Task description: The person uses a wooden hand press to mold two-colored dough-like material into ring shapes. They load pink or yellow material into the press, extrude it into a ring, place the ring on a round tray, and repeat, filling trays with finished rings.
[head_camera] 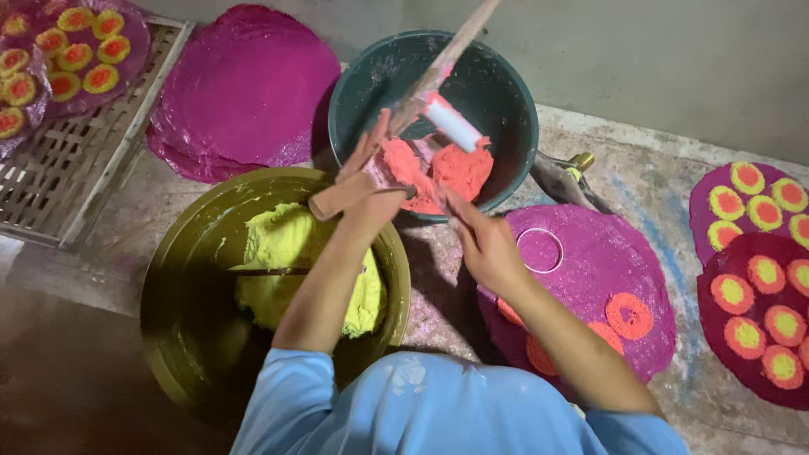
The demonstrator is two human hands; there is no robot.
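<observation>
A short wooden tool [341,198] is gripped in the closed left hand [371,181] at the rim of the dark green basin [514,101], where orange paste [438,173] is heaped. The right hand [480,240] is held beside the paste with fingers loosely curled; whether anything is pinched cannot be told. A basin of yellow paste [286,253] sits near the person, and a purple disc [590,278] with orange rings [628,316] lies at the right.

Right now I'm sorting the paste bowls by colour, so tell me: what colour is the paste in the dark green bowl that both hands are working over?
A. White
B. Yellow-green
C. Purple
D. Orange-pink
D: the dark green bowl holds a lump of orange-pink paste, which the left hand and the right hand are working, while the yellow-green paste lies in the olive bowl beside it.
</observation>
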